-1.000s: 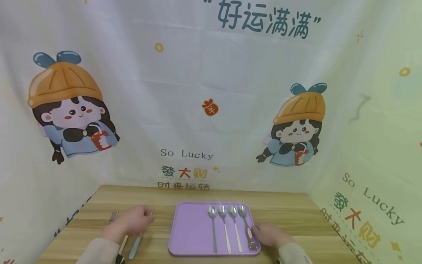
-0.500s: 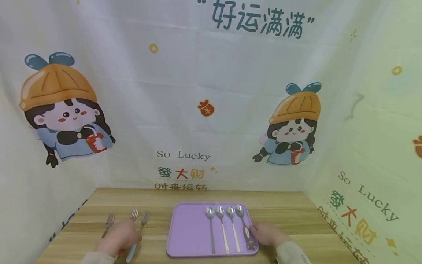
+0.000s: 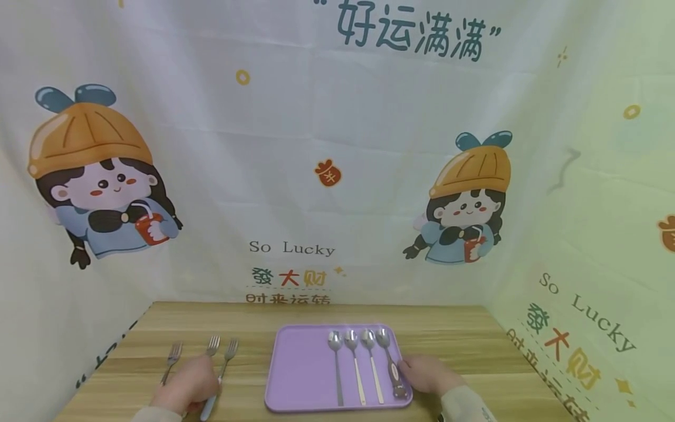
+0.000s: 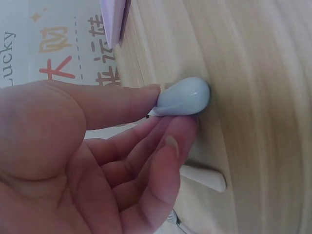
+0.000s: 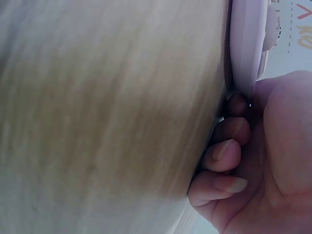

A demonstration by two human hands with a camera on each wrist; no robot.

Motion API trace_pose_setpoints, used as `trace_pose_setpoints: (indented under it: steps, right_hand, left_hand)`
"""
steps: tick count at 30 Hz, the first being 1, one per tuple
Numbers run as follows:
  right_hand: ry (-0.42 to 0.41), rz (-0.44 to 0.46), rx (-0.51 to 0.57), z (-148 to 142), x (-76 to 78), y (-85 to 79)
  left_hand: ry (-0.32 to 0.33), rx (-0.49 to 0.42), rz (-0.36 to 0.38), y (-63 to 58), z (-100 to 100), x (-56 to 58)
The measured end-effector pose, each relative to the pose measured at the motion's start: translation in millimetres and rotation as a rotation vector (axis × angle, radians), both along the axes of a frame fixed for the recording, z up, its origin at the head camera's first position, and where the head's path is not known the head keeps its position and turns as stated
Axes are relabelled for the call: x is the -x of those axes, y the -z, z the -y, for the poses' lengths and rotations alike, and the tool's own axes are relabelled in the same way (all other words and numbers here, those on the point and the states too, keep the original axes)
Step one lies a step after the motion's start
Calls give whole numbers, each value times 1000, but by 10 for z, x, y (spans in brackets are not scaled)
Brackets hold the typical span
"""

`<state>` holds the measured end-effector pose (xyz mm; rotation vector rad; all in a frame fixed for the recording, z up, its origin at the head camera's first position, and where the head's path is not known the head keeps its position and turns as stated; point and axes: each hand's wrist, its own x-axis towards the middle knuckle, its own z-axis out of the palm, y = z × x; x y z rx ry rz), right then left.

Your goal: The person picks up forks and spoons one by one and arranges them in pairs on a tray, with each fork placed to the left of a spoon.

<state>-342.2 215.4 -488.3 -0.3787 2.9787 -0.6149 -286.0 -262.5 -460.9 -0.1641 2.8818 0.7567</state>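
In the left wrist view my left hand [image 4: 122,161] pinches the rounded light blue handle of a fork [image 4: 187,96] between thumb and fingers. The same hand [image 3: 188,380] shows at the left in the head view, its fork [image 3: 230,350] pointing away with tines up the table. Two more forks lie beside it: the middle fork [image 3: 212,344], partly covered by the hand, and the left fork [image 3: 174,354]. My right hand [image 3: 426,373] grips the right rim of a purple tray [image 3: 300,369], thumb above and fingertips tucked at its underside in the right wrist view.
Several spoons [image 3: 336,363] lie side by side on the tray's right half; the rightmost spoon [image 3: 394,369] has a brown bear-shaped handle. The wooden table [image 3: 453,328] meets printed cloth [image 3: 369,234] at the back and sides.
My left hand has drawn back toward the near edge and left, uncovering the fork heads, and now pinches the blue handle. The right hand stays at the tray; the head view has shifted slightly.
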Motion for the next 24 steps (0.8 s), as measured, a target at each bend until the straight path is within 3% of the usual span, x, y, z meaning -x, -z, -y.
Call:
trace_pose_setpoints:
  steps: [11, 18, 24]
  right_hand:
    - [-43, -17, -43, -105, 146, 172]
    - [-22, -2, 8, -51, 57, 48]
    - [-30, -23, -30, -65, 79, 85]
  left_hand:
    - [-32, -61, -4, -1, 4, -10]
    - [-65, -99, 13, 14, 26, 8]
    - [-57, -104, 15, 20, 5, -7]
